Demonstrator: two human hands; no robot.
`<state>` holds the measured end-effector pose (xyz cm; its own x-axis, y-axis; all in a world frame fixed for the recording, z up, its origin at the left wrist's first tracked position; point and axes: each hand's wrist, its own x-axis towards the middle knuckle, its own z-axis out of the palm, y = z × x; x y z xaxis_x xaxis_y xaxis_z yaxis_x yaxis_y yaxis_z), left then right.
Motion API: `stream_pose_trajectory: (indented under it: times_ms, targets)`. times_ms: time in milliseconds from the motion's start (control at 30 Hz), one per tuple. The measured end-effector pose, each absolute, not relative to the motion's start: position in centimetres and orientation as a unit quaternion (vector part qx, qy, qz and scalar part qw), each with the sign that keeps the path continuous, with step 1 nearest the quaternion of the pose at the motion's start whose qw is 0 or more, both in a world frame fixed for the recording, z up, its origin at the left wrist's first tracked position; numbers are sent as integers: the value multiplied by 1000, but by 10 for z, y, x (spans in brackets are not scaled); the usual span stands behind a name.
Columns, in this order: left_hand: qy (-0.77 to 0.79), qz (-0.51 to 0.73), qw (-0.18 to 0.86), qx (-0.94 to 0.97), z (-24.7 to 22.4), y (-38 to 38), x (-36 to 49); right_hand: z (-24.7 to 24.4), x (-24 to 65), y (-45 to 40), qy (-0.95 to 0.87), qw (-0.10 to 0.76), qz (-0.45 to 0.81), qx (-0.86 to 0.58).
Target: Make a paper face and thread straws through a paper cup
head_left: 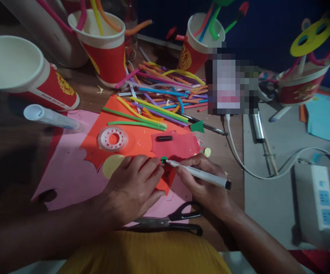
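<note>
My right hand (206, 180) grips a white marker (202, 175), its tip touching a small green paper piece (163, 158). Opposite it, my left hand (138, 186) lies on the papers with fingers stretched out, fingertips at the edge of that green piece. Beneath are red paper (186, 146), orange paper (95, 135) and pink paper (73, 167). A black marker cap (164, 138) rests on the red sheet. Partly under my left hand is a pale yellow paper circle (111, 166). Black-handled scissors (179, 220) lie close to my body.
A tape roll (102, 138) and a glue-like tube (53, 117) sit on the papers. Behind are colourful pipe-like sticks (159, 91) and red paper cups (108, 59). A white cable (247, 173) runs right, near a power strip (314, 198).
</note>
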<state>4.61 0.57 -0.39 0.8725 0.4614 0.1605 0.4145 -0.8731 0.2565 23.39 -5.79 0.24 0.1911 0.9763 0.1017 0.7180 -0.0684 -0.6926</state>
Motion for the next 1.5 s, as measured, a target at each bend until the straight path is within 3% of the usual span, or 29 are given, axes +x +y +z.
stream_pose_trajectory:
  times_ms: [967, 1300, 1500]
  targets:
    - [226, 104, 115, 962, -5, 5, 45, 5, 239, -65, -599, 307, 211, -709]
    - [227, 106, 126, 960, -6, 6, 45, 10, 245, -69, -486, 369, 291, -737]
    - [230, 103, 121, 960, -8, 4, 43, 12, 239, -71, -513, 398, 272, -710]
